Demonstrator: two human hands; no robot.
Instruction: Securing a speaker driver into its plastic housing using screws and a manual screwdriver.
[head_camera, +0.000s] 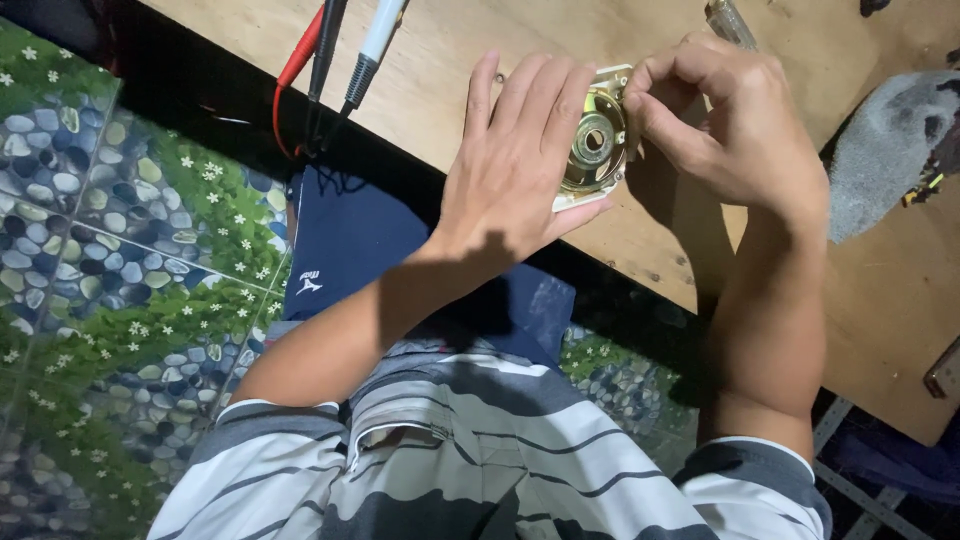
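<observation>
Fingertips of the right hand (735, 120) are pinched together on the top edge of a small motor (597, 140), as if nipping some tiny part I cannot make out. The left hand (515, 160) lies flat against the motor's near side, fingers straight and close together, propping it on edge so the brass-coloured face with its round centre bearing looks toward the right hand. The motor sits on the bench (450, 60), near its front edge, between both hands. To my eye it is metal, stiff and fairly heavy for its size, with a pale housing whose corners give the surest hold; the shiny face looks slick, and any fine wiring inside would be the fragile bit, so the rim is the place to grip. Beyond the left hand, red and black probes (325, 55) lie across the bench with leads dropping over the edge. A grey rag (885, 140) sits off to the right. No box, tray or other container shows anywhere. Below the bench a blue cloth (350, 235) rests on the person's lap above a pebble-patterned floor (100, 250).
</observation>
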